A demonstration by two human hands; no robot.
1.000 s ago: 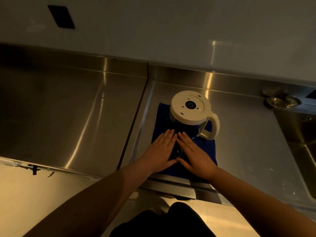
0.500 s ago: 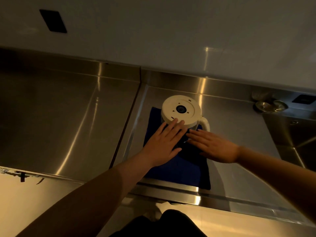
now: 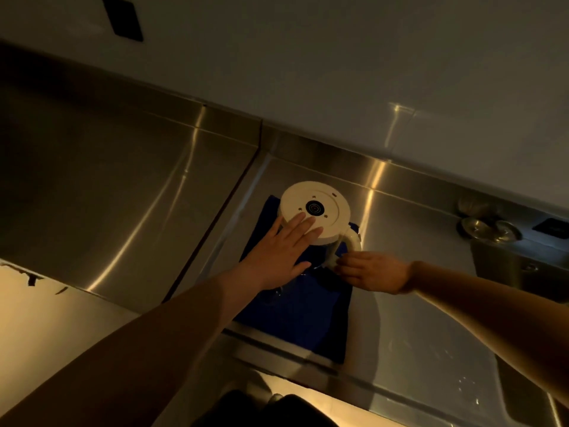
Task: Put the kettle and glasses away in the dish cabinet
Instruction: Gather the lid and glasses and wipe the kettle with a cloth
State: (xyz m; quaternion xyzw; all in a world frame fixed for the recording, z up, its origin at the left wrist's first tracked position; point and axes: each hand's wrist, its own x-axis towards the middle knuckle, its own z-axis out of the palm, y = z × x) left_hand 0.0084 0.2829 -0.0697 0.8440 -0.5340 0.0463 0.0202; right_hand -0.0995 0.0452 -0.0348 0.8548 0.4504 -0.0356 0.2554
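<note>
A glass kettle stands upside down on a blue cloth on the steel counter, its cream round base facing up and its cream handle pointing right. My left hand lies flat with straight fingers on the near edge of that base. My right hand comes in from the right and its fingers curl round the handle. What looks like a clear glass sits on the cloth below my left hand, mostly hidden. No cabinet is in view.
The steel counter runs left and right with a raised back edge against a pale wall. A sink with a metal fitting lies at the right. A dark wall plate is at the top left.
My left hand slid up from beside the kettle onto its base. My right hand moved right, off the cloth, and took hold of the handle. The view tilted.
</note>
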